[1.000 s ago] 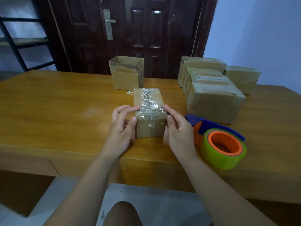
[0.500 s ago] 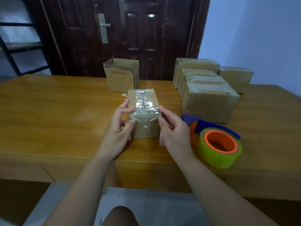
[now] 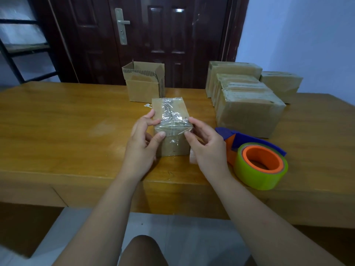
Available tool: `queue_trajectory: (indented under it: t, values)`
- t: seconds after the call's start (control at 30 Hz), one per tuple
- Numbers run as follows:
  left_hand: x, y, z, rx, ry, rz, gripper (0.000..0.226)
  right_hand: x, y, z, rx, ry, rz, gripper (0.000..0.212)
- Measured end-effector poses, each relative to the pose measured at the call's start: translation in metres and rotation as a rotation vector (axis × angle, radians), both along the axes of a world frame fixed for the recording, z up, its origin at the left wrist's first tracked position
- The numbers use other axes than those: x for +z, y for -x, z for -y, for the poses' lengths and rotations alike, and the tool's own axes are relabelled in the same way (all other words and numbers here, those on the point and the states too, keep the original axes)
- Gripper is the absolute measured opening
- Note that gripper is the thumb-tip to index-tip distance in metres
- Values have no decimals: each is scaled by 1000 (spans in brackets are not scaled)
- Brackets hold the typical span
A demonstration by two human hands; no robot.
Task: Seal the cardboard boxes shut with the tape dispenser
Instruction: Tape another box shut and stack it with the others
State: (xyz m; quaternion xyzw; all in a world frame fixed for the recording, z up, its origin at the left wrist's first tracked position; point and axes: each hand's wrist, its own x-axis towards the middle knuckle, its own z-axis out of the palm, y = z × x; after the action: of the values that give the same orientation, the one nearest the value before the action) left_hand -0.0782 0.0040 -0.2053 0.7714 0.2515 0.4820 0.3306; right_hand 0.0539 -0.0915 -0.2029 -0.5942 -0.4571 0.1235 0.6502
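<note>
A small cardboard box (image 3: 171,116) stands near the front edge of the wooden table (image 3: 57,120), with clear tape running over its top and down its near face. My left hand (image 3: 142,143) holds its left side, thumb pressed on the near face. My right hand (image 3: 205,144) holds its right side, thumb on the taped front edge. The tape dispenser (image 3: 255,156), blue and orange with a green roll, lies on the table just right of my right hand.
An open-topped cardboard box (image 3: 144,83) stands behind the small box. Several closed, taped boxes (image 3: 247,104) are grouped at the back right. A dark door (image 3: 153,39) is behind the table, and a black shelf frame (image 3: 23,47) stands at the far left.
Both thumbs slid along the front top edge of the box toward its middle, smoothing the tape. The box and dispenser stayed in place.
</note>
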Motion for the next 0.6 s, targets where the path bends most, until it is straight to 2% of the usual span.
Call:
queue_trajectory:
  t: [0.2, 0.3, 0.43, 0.5, 0.6]
  values:
    - [1, 3, -3, -73, 41, -72, 60, -3, -3, -4, 33, 21, -13, 44]
    - [10, 2, 3, -88, 52, -15, 44, -2, -2, -4, 23, -2, -65, 35]
    - [18, -11, -2, 20, 235, 56, 23, 1, 0, -4, 10, -39, -26, 35]
    - [14, -13, -4, 25, 245, 77, 23, 2, 0, -5, 11, -6, 47, 29]
    - [6, -12, -6, -13, 243, 112, 24, 3, -1, -6, 40, 20, 56, 20]
